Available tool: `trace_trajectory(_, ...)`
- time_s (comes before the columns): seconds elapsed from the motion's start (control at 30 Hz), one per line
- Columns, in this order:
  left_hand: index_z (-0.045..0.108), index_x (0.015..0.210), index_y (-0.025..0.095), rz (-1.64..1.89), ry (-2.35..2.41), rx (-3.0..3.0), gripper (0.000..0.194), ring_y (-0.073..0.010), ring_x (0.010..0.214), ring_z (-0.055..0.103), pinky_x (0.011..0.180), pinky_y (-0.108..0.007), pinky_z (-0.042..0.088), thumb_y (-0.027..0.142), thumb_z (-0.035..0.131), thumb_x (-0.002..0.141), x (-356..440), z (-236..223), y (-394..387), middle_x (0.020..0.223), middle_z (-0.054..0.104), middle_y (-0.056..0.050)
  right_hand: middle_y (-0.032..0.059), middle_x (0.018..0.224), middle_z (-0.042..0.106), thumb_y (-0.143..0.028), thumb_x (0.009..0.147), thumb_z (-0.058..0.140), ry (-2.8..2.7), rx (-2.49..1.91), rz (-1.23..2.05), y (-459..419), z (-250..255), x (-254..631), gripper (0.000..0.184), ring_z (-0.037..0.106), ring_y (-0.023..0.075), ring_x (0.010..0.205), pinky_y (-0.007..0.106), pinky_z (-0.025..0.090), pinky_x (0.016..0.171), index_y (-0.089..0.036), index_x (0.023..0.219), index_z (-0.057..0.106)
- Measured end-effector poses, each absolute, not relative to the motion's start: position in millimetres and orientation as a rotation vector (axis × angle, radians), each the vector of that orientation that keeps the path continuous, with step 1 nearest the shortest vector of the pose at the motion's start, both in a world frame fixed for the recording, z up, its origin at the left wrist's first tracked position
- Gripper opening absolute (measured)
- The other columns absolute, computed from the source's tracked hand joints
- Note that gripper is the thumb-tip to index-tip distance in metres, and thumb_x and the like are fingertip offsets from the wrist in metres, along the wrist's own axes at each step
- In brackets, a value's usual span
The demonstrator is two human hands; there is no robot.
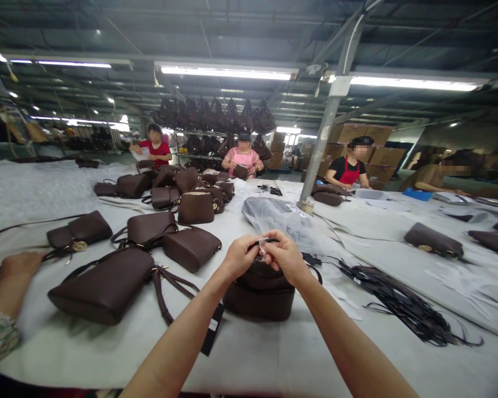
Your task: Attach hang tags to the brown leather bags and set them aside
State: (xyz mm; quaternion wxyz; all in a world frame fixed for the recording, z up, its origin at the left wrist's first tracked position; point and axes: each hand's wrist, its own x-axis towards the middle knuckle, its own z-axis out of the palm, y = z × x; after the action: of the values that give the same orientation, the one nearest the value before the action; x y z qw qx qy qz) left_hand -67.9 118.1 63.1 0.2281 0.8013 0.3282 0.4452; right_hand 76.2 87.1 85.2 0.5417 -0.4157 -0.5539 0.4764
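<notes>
My left hand (240,255) and my right hand (285,255) meet above a dark brown handbag (260,297) standing upright on the white table (274,354). Both hands pinch a small clear plastic piece (262,244) between their fingertips, right over the bag's top. A black tag (211,329) lies on the table by the bag's left side.
Several brown handbags (108,287) lie to the left, a co-worker's hand (19,265) near one. A heap of black straps (402,301) is at the right, crumpled clear plastic bags (278,218) behind. A steel post (321,143) rises mid-table; several people work at the far side.
</notes>
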Motion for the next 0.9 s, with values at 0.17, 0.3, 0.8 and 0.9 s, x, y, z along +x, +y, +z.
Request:
trace_trajectory(0.17, 0.064, 0.077, 0.017, 1.258, 0.901, 2.294, 0.022, -0.0145, 0.078, 0.056, 0.074, -0.024, 0.043, 0.015, 0.046, 0.09, -68.6, 60.3, 119.5, 0.079, 0.061, -0.003, -0.0049, 0.052, 0.061, -0.042, 0.071, 0.073, -1.311, -0.983, 1.054, 92.4, 83.0, 77.0, 0.032, 0.046, 0.0053, 0.033, 0.014, 0.032, 0.03, -0.019, 0.078, 0.052)
trace_trajectory(0.3, 0.063, 0.078, 0.016, 1.263, 0.906, 2.328, 0.021, -0.0144, 0.075, 0.055, 0.07, -0.023, 0.042, 0.014, 0.046, 0.089, -69.0, 56.3, 121.8, 0.078, 0.058, -0.003, 0.0008, 0.064, 0.066, -0.032, 0.077, 0.069, -1.261, -1.061, 1.326, 98.1, 94.9, 86.8, 0.021, 0.066, 0.0117, 0.055, 0.019, 0.054, 0.049, -0.017, 0.078, 0.054)
trace_trajectory(0.8, 0.051, 0.066, 0.017, 1.135, 0.857, 2.287, 0.027, -0.014, 0.068, 0.047, 0.067, -0.025, 0.039, 0.026, 0.044, 0.09, -71.4, 65.3, 126.0, 0.069, 0.051, 0.0, 0.0068, 0.099, 0.065, -0.021, 0.092, 0.047, -2.251, -1.38, -0.298, 99.2, 144.8, 83.2, 0.016, 0.059, 0.0174, 0.081, 0.025, 0.037, 0.063, -0.019, 0.089, 0.062)
trace_trajectory(0.9, 0.053, 0.069, 0.017, 0.979, 0.799, 2.138, 0.026, -0.0129, 0.063, 0.044, 0.063, -0.025, 0.038, 0.028, 0.04, 0.088, -76.5, 76.0, 125.9, 0.065, 0.049, 0.002, 0.0074, 0.093, 0.067, -0.019, 0.09, 0.049, -2.111, -1.384, -0.237, 102.7, 161.2, 75.4, 0.01, 0.06, 0.019, 0.083, 0.025, 0.039, 0.067, -0.018, 0.089, 0.06)
